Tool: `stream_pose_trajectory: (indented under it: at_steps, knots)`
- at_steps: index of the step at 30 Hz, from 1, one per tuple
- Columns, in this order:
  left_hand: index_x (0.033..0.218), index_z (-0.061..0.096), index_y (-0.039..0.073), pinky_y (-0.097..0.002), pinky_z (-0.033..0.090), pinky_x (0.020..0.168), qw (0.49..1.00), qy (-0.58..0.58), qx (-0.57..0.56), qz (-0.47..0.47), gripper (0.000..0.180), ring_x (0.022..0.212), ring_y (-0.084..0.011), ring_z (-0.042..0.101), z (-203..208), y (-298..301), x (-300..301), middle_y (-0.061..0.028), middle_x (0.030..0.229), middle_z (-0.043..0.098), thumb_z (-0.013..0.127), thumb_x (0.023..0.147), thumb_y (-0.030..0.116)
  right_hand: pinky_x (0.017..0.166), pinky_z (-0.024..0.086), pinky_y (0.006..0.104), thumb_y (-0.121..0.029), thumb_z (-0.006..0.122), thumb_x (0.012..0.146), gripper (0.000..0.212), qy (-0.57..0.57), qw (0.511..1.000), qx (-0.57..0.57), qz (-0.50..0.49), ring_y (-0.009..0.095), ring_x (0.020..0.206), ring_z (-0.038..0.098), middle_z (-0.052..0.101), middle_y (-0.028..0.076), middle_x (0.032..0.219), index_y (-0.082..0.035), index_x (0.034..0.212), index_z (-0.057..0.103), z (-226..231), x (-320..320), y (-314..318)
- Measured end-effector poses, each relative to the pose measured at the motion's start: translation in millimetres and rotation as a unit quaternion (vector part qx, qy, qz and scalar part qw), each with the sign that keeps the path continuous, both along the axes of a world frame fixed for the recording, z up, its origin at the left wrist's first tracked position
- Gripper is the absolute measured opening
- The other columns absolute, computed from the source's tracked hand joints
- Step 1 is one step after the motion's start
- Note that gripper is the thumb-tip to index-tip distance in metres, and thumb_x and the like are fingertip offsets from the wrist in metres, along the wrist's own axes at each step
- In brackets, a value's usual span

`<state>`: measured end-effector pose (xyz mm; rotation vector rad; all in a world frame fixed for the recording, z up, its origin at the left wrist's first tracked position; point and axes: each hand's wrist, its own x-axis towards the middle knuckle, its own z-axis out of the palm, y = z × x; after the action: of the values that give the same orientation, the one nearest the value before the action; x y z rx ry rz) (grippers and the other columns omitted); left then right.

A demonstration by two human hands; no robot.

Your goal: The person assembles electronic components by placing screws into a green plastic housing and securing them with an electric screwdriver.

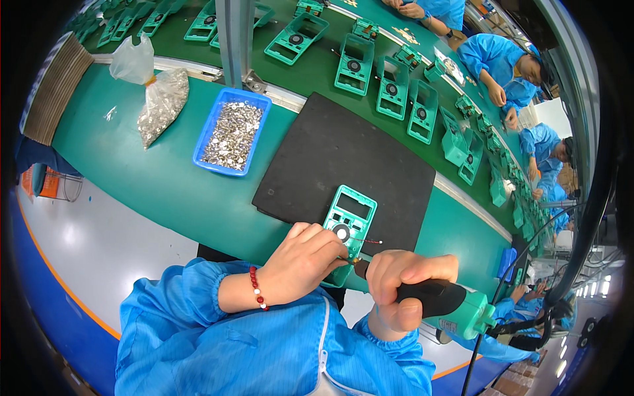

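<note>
A green plastic housing with a rectangular window and a round black speaker lies at the near edge of the black mat. From it a thin red wire with a small white plug sticks out to the right. My left hand is closed on the housing's lower left side, its fingertips near the bit. My right hand is wrapped round a black-and-green electric screwdriver, held tilted with its tip at the lower part of the housing. The exact contact point of the tip is hidden by my fingers.
A blue bin of small metal screws stands beyond my left hand, beside a tied plastic bag of metal parts. The black mat covers the bench middle. Along the green conveyor sit several housings. Co-workers sit opposite.
</note>
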<state>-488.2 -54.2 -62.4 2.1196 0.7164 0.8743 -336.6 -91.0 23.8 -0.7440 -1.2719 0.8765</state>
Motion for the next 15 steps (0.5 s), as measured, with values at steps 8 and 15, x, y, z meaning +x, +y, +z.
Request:
stream_pose_trajectory:
  at_steps: [8,15]
  knots:
    - [0.102,0.062,0.002,-0.0453,0.048,0.079,0.979,0.087,0.105,0.151,0.021,0.092,-0.0341,0.062,25,69,-25,-0.0146,0.097,0.063,0.068,0.085,0.013,0.041,0.036,0.0252,-0.030,0.069,0.096,0.036,-0.017,0.995,0.003,-0.099,0.011,0.045,0.046,0.049,0.002,0.058,-0.006,0.105,0.044,-19,6,-4]
    - [0.094,0.070,0.004,-0.0414,0.045,0.084,0.884,0.415,0.151,0.156,0.014,0.098,-0.0300,0.058,2,153,-103,-0.0101,0.094,0.062,0.073,0.083,0.012,0.044,0.037,0.0256,-0.029,0.068,0.095,0.034,-0.021,0.996,0.008,-0.083,0.010,0.045,0.044,0.049,0.001,0.059,-0.007,0.106,0.044,-46,16,9]
